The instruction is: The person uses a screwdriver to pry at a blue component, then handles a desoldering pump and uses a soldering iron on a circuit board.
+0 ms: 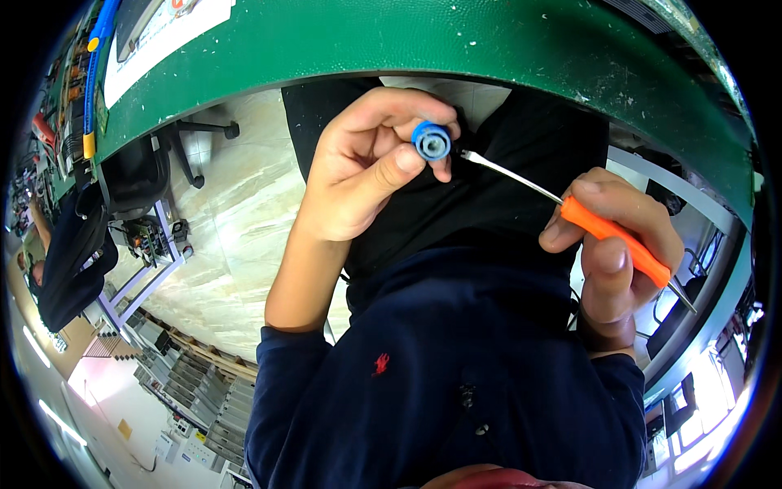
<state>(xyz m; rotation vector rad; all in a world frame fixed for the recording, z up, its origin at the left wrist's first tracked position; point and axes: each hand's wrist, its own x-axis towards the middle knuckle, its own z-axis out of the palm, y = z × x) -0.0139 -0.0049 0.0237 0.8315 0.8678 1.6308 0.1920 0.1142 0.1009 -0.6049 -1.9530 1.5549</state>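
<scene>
My left hand (pixel 366 159) pinches a small blue cylindrical piece (pixel 432 141) between thumb and fingers, its hollow, ringed end facing up at me. My right hand (pixel 611 244) grips a screwdriver by its orange handle (pixel 611 236). Its slim metal shaft (pixel 513 178) slants up to the left, with the small tip beside the blue piece, just to its right; I cannot tell whether they touch. Metal also sticks out of the handle's other end. Both hands are over my lap, below the front edge of the green workbench (pixel 342 45).
Blue-and-yellow tools (pixel 95 65) and a white sheet (pixel 163 41) lie on the bench at upper left. A black wheeled chair (pixel 134 187) stands on the tiled floor at left. Another person (pixel 37 244) sits at the far left. A metal frame (pixel 700 208) runs under the bench at right.
</scene>
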